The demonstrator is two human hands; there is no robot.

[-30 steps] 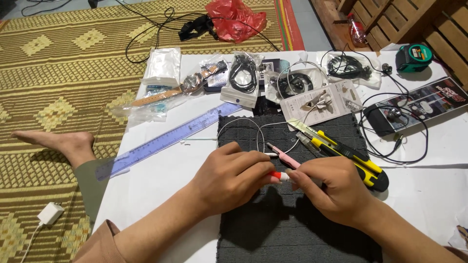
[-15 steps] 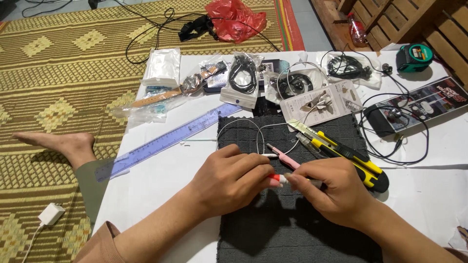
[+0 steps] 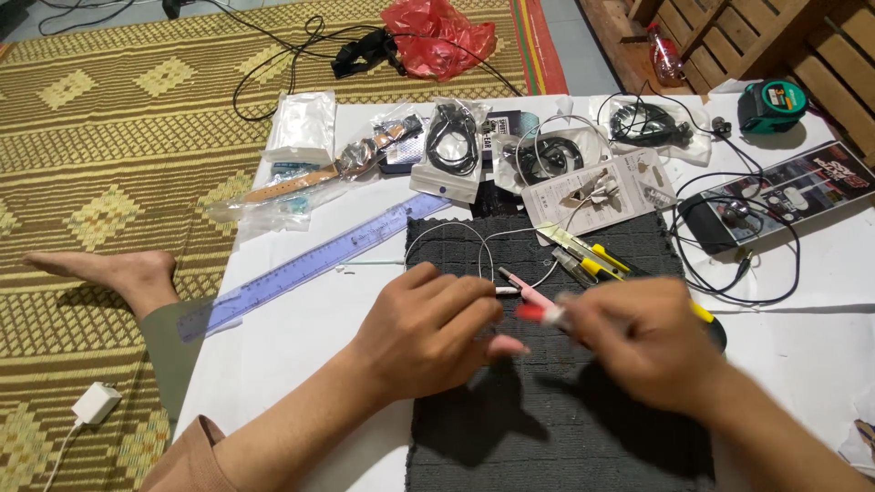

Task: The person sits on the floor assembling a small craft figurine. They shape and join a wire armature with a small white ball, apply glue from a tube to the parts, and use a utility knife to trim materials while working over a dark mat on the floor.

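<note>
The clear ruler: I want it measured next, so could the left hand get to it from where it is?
Probably yes: the ruler lies bare left of the left hand, nothing between them.

Both hands low and close — left (image 3: 428,333) loosely curled, right (image 3: 643,346) motion-blurred, fingers pinched.

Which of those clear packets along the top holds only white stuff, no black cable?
The leftmost packet, at the table's corner; its contents look plain white, while the others show dark coils.

Only one view on my feed: the head camera, looking steeply down and forward over the white table (image 3: 301,337) from close above. Both hands fill the lower frame; the woven floor mat (image 3: 109,137) runs along the left and top.
</note>
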